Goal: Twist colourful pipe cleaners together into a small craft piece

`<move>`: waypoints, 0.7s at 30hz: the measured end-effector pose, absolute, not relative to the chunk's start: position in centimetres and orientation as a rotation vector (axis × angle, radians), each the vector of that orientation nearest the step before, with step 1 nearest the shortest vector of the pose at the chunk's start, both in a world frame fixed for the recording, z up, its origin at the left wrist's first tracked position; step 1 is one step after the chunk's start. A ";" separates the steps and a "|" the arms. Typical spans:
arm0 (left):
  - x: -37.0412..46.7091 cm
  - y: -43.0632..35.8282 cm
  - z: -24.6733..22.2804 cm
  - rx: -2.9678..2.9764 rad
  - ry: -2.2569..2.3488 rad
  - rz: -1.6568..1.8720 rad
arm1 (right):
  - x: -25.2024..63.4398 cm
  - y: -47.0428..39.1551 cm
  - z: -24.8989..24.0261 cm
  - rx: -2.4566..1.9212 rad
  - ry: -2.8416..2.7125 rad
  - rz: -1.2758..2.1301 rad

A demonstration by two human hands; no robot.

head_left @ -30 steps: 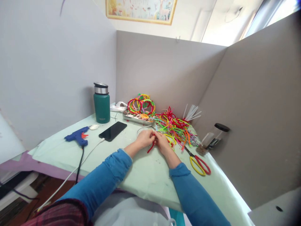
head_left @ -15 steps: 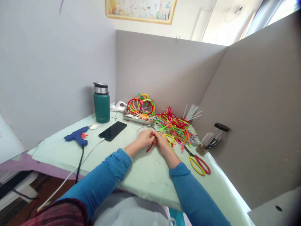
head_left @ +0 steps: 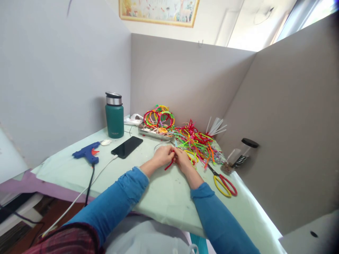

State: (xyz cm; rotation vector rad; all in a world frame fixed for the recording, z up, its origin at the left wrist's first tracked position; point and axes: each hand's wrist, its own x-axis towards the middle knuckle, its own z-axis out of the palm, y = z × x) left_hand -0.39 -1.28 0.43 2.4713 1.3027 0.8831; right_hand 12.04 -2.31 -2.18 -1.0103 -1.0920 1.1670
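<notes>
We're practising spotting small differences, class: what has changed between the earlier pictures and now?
Only a little: the loose end of the red strip has swung slightly up and to the left. The left hand and right hand stay together on it; nothing was visibly picked up or let go. The scissors, glue gun, phone and bottle stayed put.

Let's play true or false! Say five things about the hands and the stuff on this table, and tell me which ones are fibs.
1. The left hand and right hand hold a red strip. True.
2. The right hand is using the scissors. False: the scissors lie on the table.
3. The green bottle stands upright. True.
4. The glue gun is pink. False: the glue gun is mostly blue.
5. A white cable runs to the phone. True.
</notes>
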 end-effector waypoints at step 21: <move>-0.4 -1.3 0.4 2.481 1.324 0.883 | 12.2 -2.1 -2.5 -1.001 -1.118 1.145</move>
